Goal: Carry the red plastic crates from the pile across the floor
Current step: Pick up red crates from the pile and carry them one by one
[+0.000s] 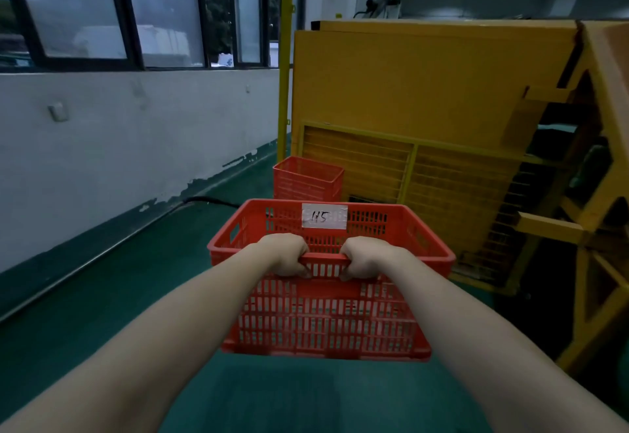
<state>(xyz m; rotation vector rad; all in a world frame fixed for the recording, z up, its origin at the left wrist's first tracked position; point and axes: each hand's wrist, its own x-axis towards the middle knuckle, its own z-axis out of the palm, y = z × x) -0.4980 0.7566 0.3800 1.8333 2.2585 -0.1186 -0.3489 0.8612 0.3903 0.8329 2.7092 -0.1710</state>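
Observation:
A red slotted plastic crate [326, 317] hangs in the air in front of me, above the green floor. A white paper label marked "115" is stuck on its far wall. My left hand [284, 255] and my right hand [367, 259] both grip the crate's near rim, side by side, fingers curled under the edge. The crate looks empty. Farther ahead a stack of red crates [306, 179] stands on the floor beside the yellow machine.
A large yellow machine [425, 99] with mesh guards and a yellow frame fills the right side. A white wall with windows runs along the left, with a black cable [207, 200] on the floor at its foot. Green floor [119, 296] lies open between them.

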